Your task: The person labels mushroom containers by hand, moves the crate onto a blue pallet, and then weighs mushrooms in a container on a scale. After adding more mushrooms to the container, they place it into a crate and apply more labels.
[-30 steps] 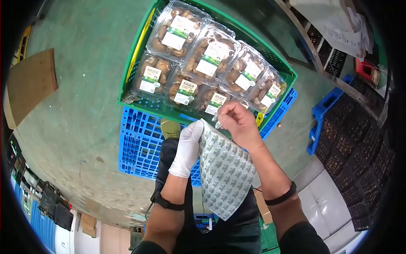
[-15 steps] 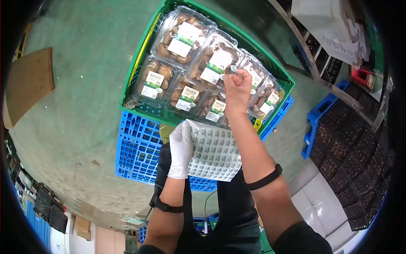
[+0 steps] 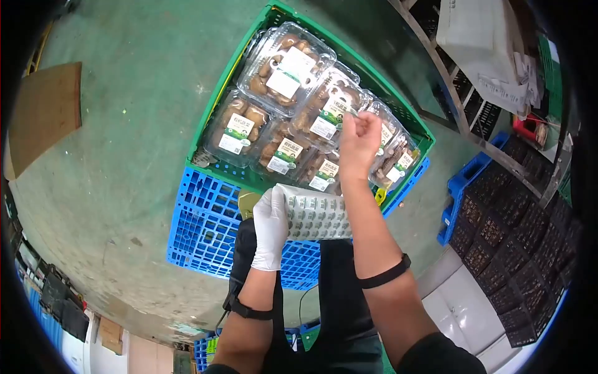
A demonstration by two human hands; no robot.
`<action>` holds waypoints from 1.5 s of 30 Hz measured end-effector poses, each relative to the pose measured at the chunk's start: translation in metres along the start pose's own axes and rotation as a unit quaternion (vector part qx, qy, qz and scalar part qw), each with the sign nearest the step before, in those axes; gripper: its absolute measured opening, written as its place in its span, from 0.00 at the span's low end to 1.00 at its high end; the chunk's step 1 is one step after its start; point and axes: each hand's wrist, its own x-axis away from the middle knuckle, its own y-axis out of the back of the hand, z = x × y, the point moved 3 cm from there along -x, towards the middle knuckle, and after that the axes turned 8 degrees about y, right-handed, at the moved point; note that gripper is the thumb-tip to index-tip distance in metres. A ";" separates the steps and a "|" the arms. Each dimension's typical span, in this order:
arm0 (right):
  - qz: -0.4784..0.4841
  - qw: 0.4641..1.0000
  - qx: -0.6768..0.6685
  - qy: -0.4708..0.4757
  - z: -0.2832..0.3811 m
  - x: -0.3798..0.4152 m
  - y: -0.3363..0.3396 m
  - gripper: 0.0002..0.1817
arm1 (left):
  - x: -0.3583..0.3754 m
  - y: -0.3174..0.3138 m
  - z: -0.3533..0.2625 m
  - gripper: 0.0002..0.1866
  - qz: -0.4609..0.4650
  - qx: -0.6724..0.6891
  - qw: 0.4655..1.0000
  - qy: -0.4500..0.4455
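Observation:
My left hand (image 3: 270, 225), in a white glove, grips the left edge of a sheet of small stickers (image 3: 317, 215) below the crate. My bare right hand (image 3: 361, 138) is over the middle labelled box (image 3: 328, 109), thumb and index finger pinched together near its label; whatever lies between the fingertips is too small to make out. Clear plastic boxes of mushrooms with printed labels, such as the upper left one (image 3: 288, 68) and the lower left one (image 3: 237, 128), fill the green crate (image 3: 215, 103).
Beneath the crate is a blue pallet (image 3: 202, 218). A cardboard sheet (image 3: 47, 112) lies on the floor at the left. At the right stand a metal frame (image 3: 455, 106), a white box (image 3: 476, 40) and dark crates (image 3: 511, 230) on another blue pallet (image 3: 461, 187).
My right hand has shifted slightly right and down, off the middle label. The sticker sheet now shows shorter, its lower part out of sight. The crate sits a little lower in view.

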 end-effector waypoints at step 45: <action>0.309 0.920 -0.142 -0.195 0.112 0.155 0.596 0.10 | 0.419 -0.198 -0.011 0.12 0.302 -0.285 0.898 -0.146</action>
